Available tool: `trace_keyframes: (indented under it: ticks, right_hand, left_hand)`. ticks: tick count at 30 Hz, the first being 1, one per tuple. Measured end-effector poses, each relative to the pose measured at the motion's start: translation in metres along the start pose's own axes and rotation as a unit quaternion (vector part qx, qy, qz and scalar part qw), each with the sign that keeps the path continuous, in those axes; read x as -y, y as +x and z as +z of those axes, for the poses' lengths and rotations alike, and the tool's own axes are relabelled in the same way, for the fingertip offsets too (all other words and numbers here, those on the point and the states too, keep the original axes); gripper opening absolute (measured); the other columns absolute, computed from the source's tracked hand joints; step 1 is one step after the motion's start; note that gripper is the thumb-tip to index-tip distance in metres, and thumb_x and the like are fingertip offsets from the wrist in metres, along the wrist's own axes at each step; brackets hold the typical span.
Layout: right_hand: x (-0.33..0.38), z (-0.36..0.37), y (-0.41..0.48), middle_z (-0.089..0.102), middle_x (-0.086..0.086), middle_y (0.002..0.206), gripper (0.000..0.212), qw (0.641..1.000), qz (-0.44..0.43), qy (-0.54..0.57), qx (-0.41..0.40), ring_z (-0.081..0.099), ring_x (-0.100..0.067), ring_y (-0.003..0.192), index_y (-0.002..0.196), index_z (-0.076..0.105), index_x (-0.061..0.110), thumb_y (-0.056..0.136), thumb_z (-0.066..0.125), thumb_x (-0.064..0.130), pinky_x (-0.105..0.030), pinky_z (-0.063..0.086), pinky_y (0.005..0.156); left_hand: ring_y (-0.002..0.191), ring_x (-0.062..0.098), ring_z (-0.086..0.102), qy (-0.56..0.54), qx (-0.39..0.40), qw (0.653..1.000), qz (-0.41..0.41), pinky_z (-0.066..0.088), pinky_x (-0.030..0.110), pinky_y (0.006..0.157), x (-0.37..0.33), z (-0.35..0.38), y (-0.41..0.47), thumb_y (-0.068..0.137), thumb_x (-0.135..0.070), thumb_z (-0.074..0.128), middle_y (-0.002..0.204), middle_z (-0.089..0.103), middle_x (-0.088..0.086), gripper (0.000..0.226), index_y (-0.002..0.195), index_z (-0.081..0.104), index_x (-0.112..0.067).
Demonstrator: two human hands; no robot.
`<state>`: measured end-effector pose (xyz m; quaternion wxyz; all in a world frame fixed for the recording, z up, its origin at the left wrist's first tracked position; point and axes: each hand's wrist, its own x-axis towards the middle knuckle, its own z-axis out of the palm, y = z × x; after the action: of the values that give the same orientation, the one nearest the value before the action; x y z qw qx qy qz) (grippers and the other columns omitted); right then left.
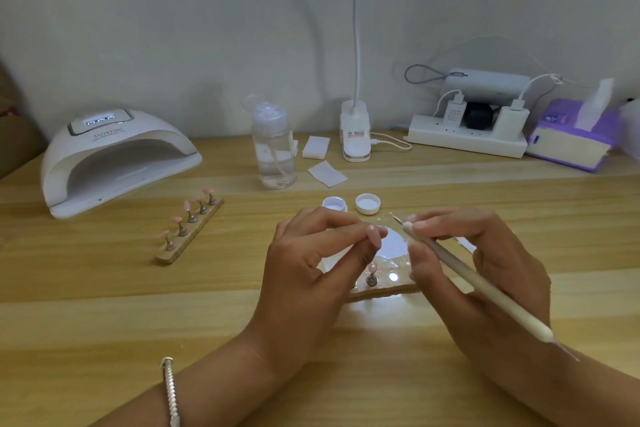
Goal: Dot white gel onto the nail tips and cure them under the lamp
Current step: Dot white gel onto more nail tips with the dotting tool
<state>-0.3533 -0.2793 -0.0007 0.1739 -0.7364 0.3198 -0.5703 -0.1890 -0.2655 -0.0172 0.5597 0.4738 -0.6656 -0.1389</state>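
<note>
The left hand pinches a pink nail tip over the desk; the right hand grips a dotting pen, its point near that tip. The open white gel pot sits just behind; the curing lamp, marked "SUN", stands far left

The surface is shown as pale wood grain, smooth and faintly sheened. The curing lamp is moulded in glossy white plastic, the pump bottle in clear plastic. Glossy pink nail tips are carried on metal stands.
</note>
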Motion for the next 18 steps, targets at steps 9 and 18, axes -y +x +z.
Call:
trace_keyframes:
  ticks: [9,18]
  right_hand:
    - [-0.027,-0.009,0.007,0.068,0.024,0.096,0.018,0.993,0.056,-0.105,0.005,0.057,0.002,0.103,0.088,0.069,0.036,0.09,0.054,0.045,-0.022,0.039,0.092]
    - [-0.052,-0.012,0.015,0.064,0.022,0.079,0.025,0.98,0.113,-0.14,0.088,0.055,-0.002,0.085,0.068,0.064,0.028,0.088,0.055,0.041,-0.033,0.031,0.084]
  left_hand:
    - [0.104,0.009,0.063,0.001,0.01,1.0,-0.013,0.04,0.034,0.093,-0.001,-0.002,0.001,0.088,-0.031,0.067,0.097,0.07,-0.024,0.014,0.097,0.077,-0.035]
    - [0.104,0.008,0.062,-0.005,0.013,1.0,-0.013,0.043,0.042,0.092,-0.002,-0.003,0.002,0.088,-0.033,0.066,0.097,0.07,-0.024,0.014,0.097,0.076,-0.037]
